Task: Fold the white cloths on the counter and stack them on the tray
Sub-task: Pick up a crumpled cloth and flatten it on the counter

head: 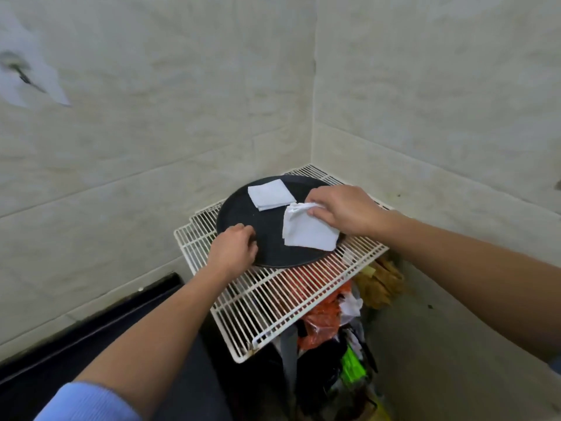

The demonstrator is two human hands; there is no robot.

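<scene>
High on the left wall a torn sheet of paper [27, 74] clings to the pale tiles (blurred, so nothing on it can be read). Below it a dark surface [91, 329] runs along the foot of the wall. A light blue sleeve [88, 402] shows at the bottom edge, and the bare left forearm reaches up from it. The left hand [233, 249] sits at the near left rim of the round black tray [267, 226], its fingers curled over that rim and gripping it. The tray lies flat on a white wire rack [273, 296] pushed into the corner where the two tiled walls meet. On the far part of the tray rests a folded white cloth [270, 194], a neat square lying flat and touched by neither hand. Just to its right, a second white cloth [308, 230], also folded, covers the tray's right side, its near corner reaching past the rim over the rack. The right hand [343, 211] pinches the upper edge of this cloth between thumb and fingers. The two hands are apart, one at each side of the tray. Under the rack, to the right, an orange plastic bag [321, 317] is crammed in with a bright green packet [352, 364] and some brown bundles [379, 284].
</scene>
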